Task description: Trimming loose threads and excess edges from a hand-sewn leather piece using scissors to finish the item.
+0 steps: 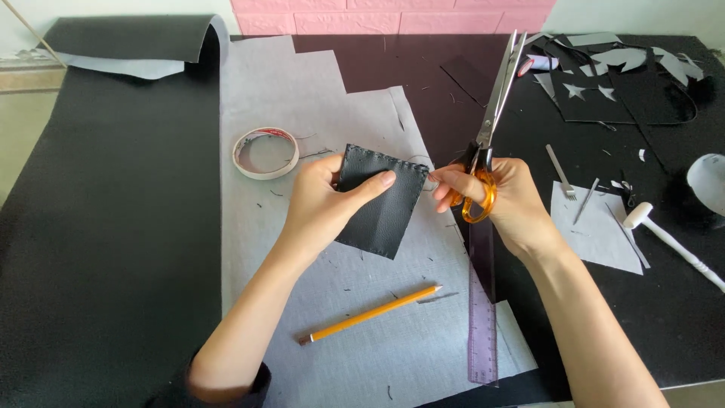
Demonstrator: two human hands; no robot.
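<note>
The black leather piece sits in your left hand, pinched between thumb on top and fingers beneath, lifted just over the grey sheet that covers the middle of the table. Stitching runs along its top edge. Your right hand is just right of that piece, closed through the orange handles of the scissors, whose long blades point up and away from you, nearly together. Your right fingertips almost meet the piece's upper right corner, where a thin thread shows. Left of the piece, a roll of tape lies flat on the sheet. Below the piece a yellow pencil lies slantwise, and to its lower right a purple ruler lies lengthwise. Well right of the piece rest a white mallet and two metal tools.
</note>
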